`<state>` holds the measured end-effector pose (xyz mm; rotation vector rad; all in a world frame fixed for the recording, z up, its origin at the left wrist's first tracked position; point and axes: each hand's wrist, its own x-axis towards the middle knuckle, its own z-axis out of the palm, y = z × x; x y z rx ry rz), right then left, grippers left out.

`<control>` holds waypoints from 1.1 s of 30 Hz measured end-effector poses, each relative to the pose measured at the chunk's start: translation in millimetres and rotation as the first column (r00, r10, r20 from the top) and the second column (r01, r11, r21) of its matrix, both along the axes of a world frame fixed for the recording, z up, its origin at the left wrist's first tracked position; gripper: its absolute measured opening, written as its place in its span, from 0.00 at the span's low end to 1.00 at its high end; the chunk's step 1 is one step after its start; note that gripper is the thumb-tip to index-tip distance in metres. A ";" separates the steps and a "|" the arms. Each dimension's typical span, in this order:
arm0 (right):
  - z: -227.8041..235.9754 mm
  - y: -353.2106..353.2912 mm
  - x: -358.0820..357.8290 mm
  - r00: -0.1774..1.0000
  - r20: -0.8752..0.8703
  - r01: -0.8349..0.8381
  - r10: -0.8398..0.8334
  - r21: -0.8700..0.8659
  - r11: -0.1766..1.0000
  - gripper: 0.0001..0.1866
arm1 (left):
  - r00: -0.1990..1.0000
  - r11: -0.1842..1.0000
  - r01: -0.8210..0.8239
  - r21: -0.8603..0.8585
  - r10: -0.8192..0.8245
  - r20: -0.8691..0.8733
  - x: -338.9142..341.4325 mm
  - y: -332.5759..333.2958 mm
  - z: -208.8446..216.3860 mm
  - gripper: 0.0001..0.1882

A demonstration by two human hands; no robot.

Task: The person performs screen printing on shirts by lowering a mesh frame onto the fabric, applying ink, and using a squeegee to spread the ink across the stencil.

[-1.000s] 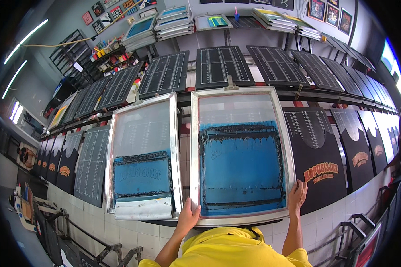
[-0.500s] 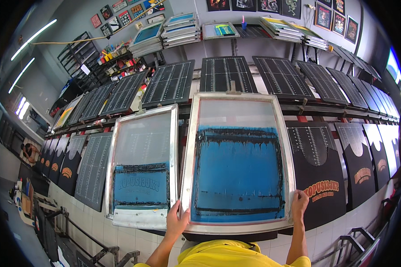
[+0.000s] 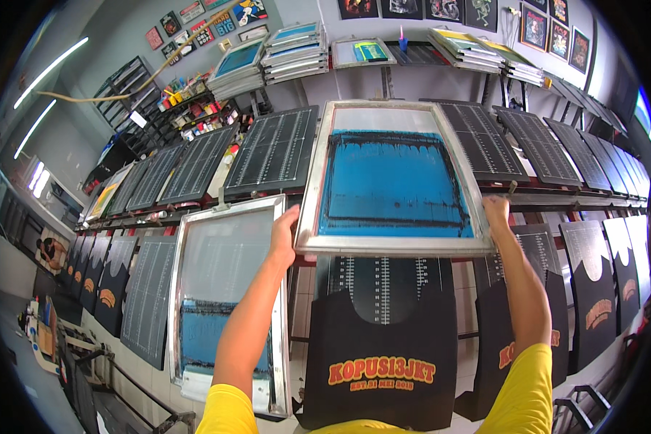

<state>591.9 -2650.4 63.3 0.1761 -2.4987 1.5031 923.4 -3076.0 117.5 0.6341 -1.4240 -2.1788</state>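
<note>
Here, my left hand point(image 3: 284, 239) and right hand point(image 3: 496, 213) curl closed around opposite sides of a metal-framed blue screen point(image 3: 394, 189). Nearer lies a black shirt point(image 3: 383, 340); left, a second screen point(image 3: 228, 249).

The one view comes from the left of two side-by-side fisheye cameras on the person's head, facing forward and tilted down, upright and unmirrored. It looks over the yellow sleeves point(image 3: 228, 411), cut by the lower edge, and along the forearms point(image 3: 249, 311) to the left hand point(image 3: 285, 237) and right hand point(image 3: 496, 215). The blue framed screen point(image 3: 394, 184) between them is near and roughly central, the black shirt point(image 3: 383, 347) below it. The wide lens reaches past rows of black boards point(image 3: 272, 145) to the far wall point(image 3: 304, 14), its straight edges bending toward a dark round rim.
</note>
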 end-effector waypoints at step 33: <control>-19.2 -106.5 -154.7 0.977 0.186 -0.126 0.104 0.115 0.985 0.18 | 0.972 0.916 -0.008 -0.401 0.102 0.212 -160.6 -90.2 -50.6 0.34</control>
